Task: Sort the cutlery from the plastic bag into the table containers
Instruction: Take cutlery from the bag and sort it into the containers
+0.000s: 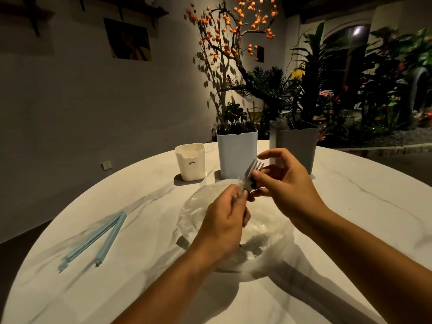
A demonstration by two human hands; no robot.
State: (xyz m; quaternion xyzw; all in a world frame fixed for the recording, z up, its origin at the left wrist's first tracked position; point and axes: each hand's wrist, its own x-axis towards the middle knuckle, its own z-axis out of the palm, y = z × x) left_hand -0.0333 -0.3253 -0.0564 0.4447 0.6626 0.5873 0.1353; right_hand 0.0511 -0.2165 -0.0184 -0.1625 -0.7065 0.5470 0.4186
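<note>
**Fork in hand, bag not yet emptied**

You're working at a round marble table (350, 206) that fills the lower frame; its far edge curves just behind the containers, and bare surface lies open at lower left and right. The clear plastic bag (268, 242) lies crumpled at centre under your wrists, and I'd judge some cutlery remains inside, though its contents are too blurred to tell.

At upper centre stand three containers: a grey bin (294, 148) on the right and a white bin (236, 155) beside it, both already holding cutlery, so sorting looks well along. The small cream cup (190, 164) to their left shows nothing inside from here.

Your right hand (287, 183) pinches the fork (253, 170) with thumb and a finger, the others spread loosely. Your left hand (224, 220) grips the bag's mouth, fingers curled round it.

A blue sealing clip (98, 237) lies opened at left, well apart from your path. The way to the bins looks clear.
</note>
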